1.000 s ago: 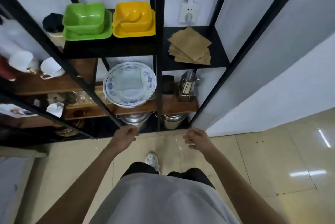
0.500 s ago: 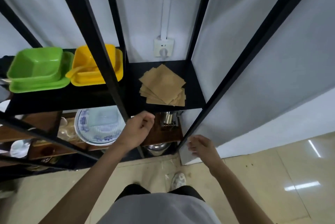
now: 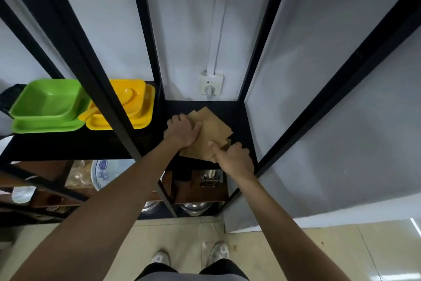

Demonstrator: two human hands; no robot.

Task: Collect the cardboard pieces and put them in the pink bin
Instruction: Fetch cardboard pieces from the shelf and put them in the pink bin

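A stack of brown cardboard pieces (image 3: 213,129) lies fanned out on the black shelf (image 3: 239,116) in the right-hand compartment of the rack. My left hand (image 3: 182,131) sits on the stack's left edge, thumb across the top and fingers curled over the far side. At the near right corner, my right hand (image 3: 235,159) pinches the stack, its thumb on top and its fingers underneath. The pink bin is not in view.
A green bowl set (image 3: 47,104) and a yellow bowl set (image 3: 129,107) stand on the same shelf level to the left. A black rack post (image 3: 91,59) crosses in front of them. A wall socket (image 3: 210,83) is behind the shelf. A blue-and-white plate (image 3: 102,172) and metal pots (image 3: 191,206) sit below.
Both hands have risen from waist height to the shelf and closed on the cardboard stack. I have stepped closer, and the view has tilted up along the wall.
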